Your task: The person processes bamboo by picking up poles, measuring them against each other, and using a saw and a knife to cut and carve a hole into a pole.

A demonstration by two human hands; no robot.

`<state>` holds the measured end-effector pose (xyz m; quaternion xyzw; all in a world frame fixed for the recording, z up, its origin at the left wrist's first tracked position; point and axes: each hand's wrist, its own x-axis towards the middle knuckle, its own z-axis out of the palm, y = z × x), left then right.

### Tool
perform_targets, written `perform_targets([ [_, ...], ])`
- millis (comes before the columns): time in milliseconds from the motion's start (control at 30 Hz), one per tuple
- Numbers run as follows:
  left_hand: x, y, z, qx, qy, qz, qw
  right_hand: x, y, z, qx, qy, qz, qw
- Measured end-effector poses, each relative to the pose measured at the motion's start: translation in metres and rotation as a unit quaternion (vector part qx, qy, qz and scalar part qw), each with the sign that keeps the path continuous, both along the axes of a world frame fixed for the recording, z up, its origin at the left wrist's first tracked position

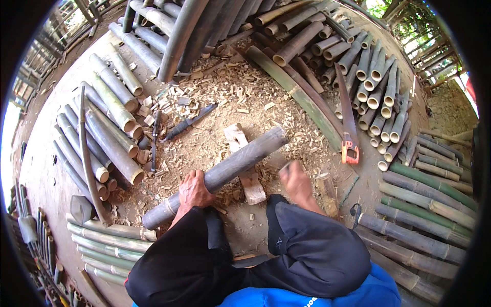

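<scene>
The bamboo pole, dark grey, lay aslant across a pale wooden block in front of the seated person, its far end pointing up and to the right. Left hand: set on the pole's near half, fingers curved over its upper side and holding it. Right hand: blurred, beside the pole's far half; fingers curled around a tool, whose exact kind could not be told from the smear. Wood chips covered the ground around the block. A sheathed-looking dark knife lay among them, left of the pole. To the right, an orange-handled saw rested near a long split bamboo strip. Cut bamboo tubes were piled at upper right; further bamboo lengths lay in a stack at left.
</scene>
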<state>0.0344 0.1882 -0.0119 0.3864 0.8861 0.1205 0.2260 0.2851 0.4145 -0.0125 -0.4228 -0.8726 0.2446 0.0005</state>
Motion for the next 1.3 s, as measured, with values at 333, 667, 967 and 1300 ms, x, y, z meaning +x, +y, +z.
perform_targets([
  [333,0.006,0.009,-0.008,0.023,-0.014,0.003,1.0,0.018,0.036,0.005,0.137,0.009,-0.061,0.989],
  [667,0.006,0.008,0.0,0.022,-0.03,0.026,0.999,-0.007,0.021,0.003,0.002,0.08,-0.109,0.991],
  [967,0.014,0.015,0.0,0.039,0.002,0.006,0.999,0.047,0.13,-0.01,0.231,0.168,-0.143,0.948],
  [1300,0.011,0.005,-0.001,0.004,0.007,0.028,1.0,-0.005,0.023,0.01,-0.028,0.027,0.033,0.999],
])
